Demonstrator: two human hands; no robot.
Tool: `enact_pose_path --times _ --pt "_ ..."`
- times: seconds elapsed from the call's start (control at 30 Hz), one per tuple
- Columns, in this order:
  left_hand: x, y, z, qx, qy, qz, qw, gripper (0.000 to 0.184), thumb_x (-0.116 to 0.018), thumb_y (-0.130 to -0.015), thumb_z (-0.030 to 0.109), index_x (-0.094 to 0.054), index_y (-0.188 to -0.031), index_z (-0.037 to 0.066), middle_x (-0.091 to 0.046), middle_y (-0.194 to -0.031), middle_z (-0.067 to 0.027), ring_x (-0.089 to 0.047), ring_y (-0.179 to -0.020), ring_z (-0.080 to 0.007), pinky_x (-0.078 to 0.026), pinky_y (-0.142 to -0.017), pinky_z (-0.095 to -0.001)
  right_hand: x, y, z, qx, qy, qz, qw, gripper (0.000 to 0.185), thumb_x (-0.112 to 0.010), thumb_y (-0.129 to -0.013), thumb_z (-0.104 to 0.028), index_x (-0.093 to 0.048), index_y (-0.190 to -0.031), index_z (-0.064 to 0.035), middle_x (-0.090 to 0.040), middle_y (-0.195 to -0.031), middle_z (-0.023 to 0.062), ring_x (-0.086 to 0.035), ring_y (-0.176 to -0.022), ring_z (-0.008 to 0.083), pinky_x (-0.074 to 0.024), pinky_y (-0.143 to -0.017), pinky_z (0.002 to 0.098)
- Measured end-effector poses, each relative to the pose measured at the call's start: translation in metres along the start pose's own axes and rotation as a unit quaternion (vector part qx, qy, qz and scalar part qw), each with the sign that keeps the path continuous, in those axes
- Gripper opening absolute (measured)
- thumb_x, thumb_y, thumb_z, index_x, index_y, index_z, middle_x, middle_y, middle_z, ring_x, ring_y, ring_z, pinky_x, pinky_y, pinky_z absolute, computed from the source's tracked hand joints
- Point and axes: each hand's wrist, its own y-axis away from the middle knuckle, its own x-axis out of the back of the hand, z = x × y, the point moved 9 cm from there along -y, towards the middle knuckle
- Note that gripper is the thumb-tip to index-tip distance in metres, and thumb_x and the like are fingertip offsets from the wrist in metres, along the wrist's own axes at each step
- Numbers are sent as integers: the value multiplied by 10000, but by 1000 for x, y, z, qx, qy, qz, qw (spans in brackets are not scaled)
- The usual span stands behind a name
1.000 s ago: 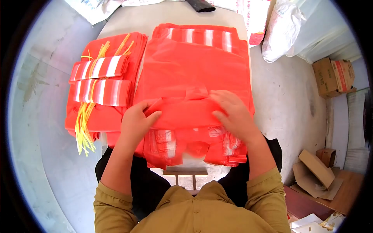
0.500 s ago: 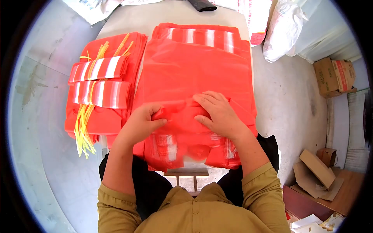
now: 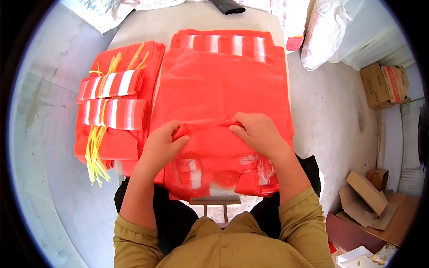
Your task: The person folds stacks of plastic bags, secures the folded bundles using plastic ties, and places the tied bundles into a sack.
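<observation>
A broad stack of red plastic bags (image 3: 223, 85) lies in front of me, its near end reaching the table edge by my lap. My left hand (image 3: 164, 142) is closed on a fold of the top red plastic bag, thumb over the film. On the same bag, further right, my right hand (image 3: 259, 131) pinches another part of the fold between thumb and fingers. Between the hands the film runs across in a slack ridge. Crumpled, partly see-through bag ends (image 3: 190, 172) with whitish print lie nearer my body.
To the left, two folded red-and-white striped bundles (image 3: 115, 114) with yellow ties (image 3: 94, 152) rest on another red stack (image 3: 123, 145). A dark rolled item (image 3: 228, 6) lies at the table's far edge. Cardboard boxes (image 3: 384, 85) and a white sack (image 3: 325, 33) stand right.
My right hand has shifted slightly down and right, and its spread fingers have closed on the film. My left hand stays nearly in place. The view has tilted a little.
</observation>
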Motion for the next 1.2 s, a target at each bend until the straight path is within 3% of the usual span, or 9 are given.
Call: enact_pose_path --times 0.13,0.37,0.47,0.67,0.77,0.87,0.97,1.07,1.2 --pt "4 1 9 -16 -126 45 991 352 -726 -954 269 -634 -1176 12 -738 -967 -201 -715 -910 -386 -554 -786 -443 0 -3 -3 44 82 62 994 307 -737 -952 -320 -636 -842 -53 -664 -766 171 -648 -760 400 -504 -704 508" --pt "4 -1 15 -18 -271 94 958 371 -726 -956 385 -600 -1069 55 -711 -869 -204 -700 -850 -417 -531 -714 -520 3 -5 4 38 174 119 977 340 -752 -929 -384 -676 -785 -87 -664 -669 139 -657 -651 359 -504 -671 483" --pt "3 0 13 -33 -295 108 949 354 -720 -958 386 -606 -1016 55 -700 -829 -200 -694 -816 -416 -530 -694 -521 0 -6 9 21 189 100 977 317 -759 -926 -372 -681 -809 -87 -702 -756 129 -675 -717 332 -496 -693 486" --pt "7 2 17 -19 -335 101 937 312 -732 -951 331 -623 -976 40 -712 -897 -178 -696 -865 -393 -537 -720 -507 60 13 14 24 27 265 964 180 -723 -960 -145 -728 -1094 -25 -729 -1084 152 -693 -1009 302 -551 -876 428" --pt "12 4 22 -70 -314 131 938 282 -758 -927 274 -636 -1001 31 -717 -965 -169 -694 -911 -379 -542 -756 -489 79 28 46 -96 -151 192 965 213 -707 -962 -94 -711 -1160 -17 -737 -1129 134 -693 -1086 275 -547 -930 402" --pt "14 3 18 -89 -268 143 949 278 -782 -898 226 -657 -1043 25 -713 -975 -167 -694 -911 -377 -546 -779 -472 79 45 53 -93 -71 154 981 258 -700 -966 -81 -682 -1214 -9 -732 -1114 105 -687 -1046 248 -543 -920 372" --pt "14 3 15 -75 -229 129 962 288 -779 -904 212 -671 -1100 30 -716 -957 -170 -704 -905 -363 -555 -789 -455 70 59 67 -94 -1 123 988 339 -713 -947 -151 -672 -1251 -9 -735 -1151 187 -704 -1070 361 -562 -919 429" --pt "14 4 14 -61 -188 119 973 287 -772 -914 194 -670 -1128 34 -716 -928 -172 -711 -884 -339 -557 -781 -427 64 59 74 -178 -94 56 978 359 -704 -950 -148 -659 -1279 -11 -733 -1181 199 -694 -1104 373 -549 -947 434" --pt "12 0 9 -27 -123 89 988 257 -754 -935 149 -660 -1143 32 -700 -879 -155 -698 -825 -280 -547 -752 -373 56 52 76 -122 -95 43 987 313 -681 -983 -88 -658 -1276 19 -748 -1111 160 -703 -1041 275 -543 -934 366"
